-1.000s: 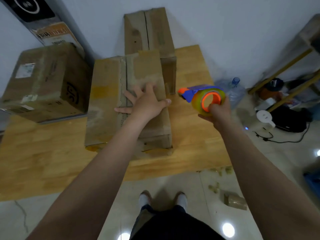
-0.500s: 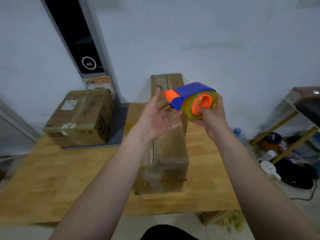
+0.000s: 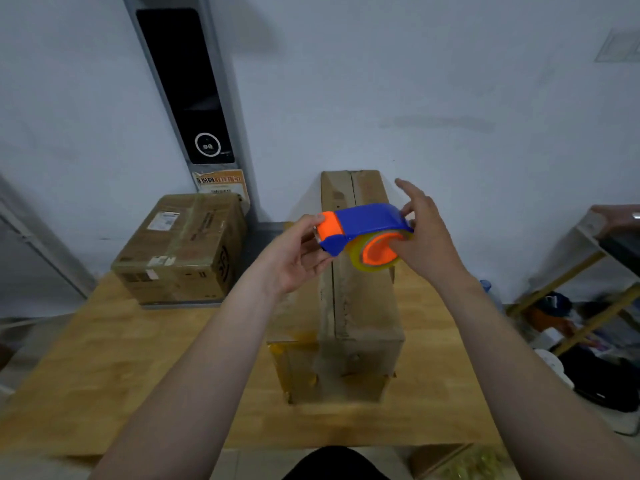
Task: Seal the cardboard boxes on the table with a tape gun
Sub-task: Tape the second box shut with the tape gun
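Note:
A blue and orange tape gun [image 3: 367,233] with a yellowish tape roll is held in the air in front of me, above the boxes. My right hand [image 3: 424,244] grips it at the roll, thumb in the orange core, index finger raised. My left hand [image 3: 298,254] holds its orange front end between fingers and thumb. Below lies a long cardboard box [image 3: 360,306] with a centre seam, standing on the wooden table [image 3: 104,368]. Behind it a second tall box [image 3: 349,188] leans at the wall. A third box [image 3: 183,247] with labels sits at the table's back left.
A dark panel [image 3: 187,84] with a round button stands on the wall at the left. A shelf frame [image 3: 588,289] with clutter is at the right, beside the table. Cardboard and tape scraps [image 3: 460,462] lie on the floor under the table's right edge.
My left hand left the box top, rose and took hold of the tape gun's front end. My right hand lifted the gun to the middle. My view tilted up towards the wall.

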A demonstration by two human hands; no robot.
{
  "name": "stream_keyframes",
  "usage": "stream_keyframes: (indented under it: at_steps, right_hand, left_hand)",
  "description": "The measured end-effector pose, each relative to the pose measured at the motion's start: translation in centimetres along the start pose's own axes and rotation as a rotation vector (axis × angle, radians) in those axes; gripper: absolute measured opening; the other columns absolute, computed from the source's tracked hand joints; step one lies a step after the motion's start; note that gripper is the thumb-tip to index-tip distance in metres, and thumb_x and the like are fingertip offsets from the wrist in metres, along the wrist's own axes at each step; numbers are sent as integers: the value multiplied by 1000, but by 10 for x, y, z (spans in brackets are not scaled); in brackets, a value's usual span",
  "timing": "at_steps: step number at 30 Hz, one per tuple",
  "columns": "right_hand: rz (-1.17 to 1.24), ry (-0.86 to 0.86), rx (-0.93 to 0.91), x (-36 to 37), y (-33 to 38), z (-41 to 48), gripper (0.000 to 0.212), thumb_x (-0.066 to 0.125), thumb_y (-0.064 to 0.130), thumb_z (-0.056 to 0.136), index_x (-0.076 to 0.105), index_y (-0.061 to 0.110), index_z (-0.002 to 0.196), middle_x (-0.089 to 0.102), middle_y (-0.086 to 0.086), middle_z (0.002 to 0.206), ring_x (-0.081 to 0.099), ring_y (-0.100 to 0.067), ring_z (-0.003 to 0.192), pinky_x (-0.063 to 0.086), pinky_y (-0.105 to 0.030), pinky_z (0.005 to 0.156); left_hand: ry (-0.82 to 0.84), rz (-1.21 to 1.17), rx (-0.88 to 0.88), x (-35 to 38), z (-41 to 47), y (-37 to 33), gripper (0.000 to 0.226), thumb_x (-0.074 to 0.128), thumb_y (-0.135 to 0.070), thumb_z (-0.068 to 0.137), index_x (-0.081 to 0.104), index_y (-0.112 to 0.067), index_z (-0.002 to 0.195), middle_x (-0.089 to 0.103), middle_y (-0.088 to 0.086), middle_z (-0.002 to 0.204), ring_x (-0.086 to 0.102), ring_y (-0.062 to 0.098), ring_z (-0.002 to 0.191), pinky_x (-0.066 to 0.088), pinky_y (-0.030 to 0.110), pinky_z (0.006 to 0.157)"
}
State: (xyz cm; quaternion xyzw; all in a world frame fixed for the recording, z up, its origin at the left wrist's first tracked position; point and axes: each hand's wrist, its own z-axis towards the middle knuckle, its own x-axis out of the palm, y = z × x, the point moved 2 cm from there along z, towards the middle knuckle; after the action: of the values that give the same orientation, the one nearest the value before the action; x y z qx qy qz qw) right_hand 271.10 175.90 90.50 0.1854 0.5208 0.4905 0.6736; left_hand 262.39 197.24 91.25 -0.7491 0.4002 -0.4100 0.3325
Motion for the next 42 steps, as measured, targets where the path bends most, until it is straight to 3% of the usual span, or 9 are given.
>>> stream_keyframes:
  at_steps: [3,8,14,18,25,31,37,42]
  right_hand:
    - [-96,212,-84,11,0,-9,96,60,-6,73,36,49,148,55,5,128,58,-11,106,52,-31,88]
    - [-208,334,-79,33,-15,-29,86,61,0,75,42,53,139,54,9,130,56,-19,114,53,-45,92]
    - [-288,342,-101,43,-23,-43,79,61,-2,76,49,42,140,45,17,115,54,-15,107,49,-33,81]
    - [-332,311,-122,39,-24,-45,78,62,0,75,48,41,139,47,13,122,54,-18,108,53,-42,83]
    - [-303,303,-91,34,-28,-49,80,62,-4,76,47,40,141,48,11,124,55,-19,107,54,-45,85]
    - [-274,287,-64,34,-30,-56,79,61,-5,78,47,40,141,47,12,120,53,-16,103,54,-41,82]
    - [-221,264,-62,34,-32,-58,79,60,-7,76,48,36,141,49,6,118,54,-17,103,52,-37,85]
    - [-196,262,-31,32,-35,-59,77,60,-9,77,50,33,141,49,7,118,53,-15,105,47,-26,85]
  left_hand:
    - [4,134,1,-10,1,6,41,72,-34,93,66,-11,126,76,8,105,74,21,81,59,34,79]
    - [32,250,-64,-32,0,20,37,70,-35,96,64,-9,122,77,18,108,76,29,98,61,43,89]
    - [-18,203,-71,-48,-1,36,41,72,-22,95,62,1,127,75,22,111,77,30,95,64,41,80]
    - [-17,174,-79,-51,-3,48,37,71,-24,97,65,-1,125,76,19,108,76,27,99,59,44,94]
    - [-2,66,-138,-51,-7,63,29,69,-30,98,67,-11,120,78,10,110,74,25,106,55,50,100]
    - [11,-9,-169,-48,-9,68,19,72,-27,95,69,-14,108,78,7,110,71,22,109,57,49,92]
    - [19,-126,-230,-41,-9,72,7,71,-19,95,69,-13,96,75,3,88,66,13,86,57,48,90]
    - [44,-135,-250,-38,-9,73,10,70,-18,96,69,-11,103,72,1,87,66,11,81,58,47,88]
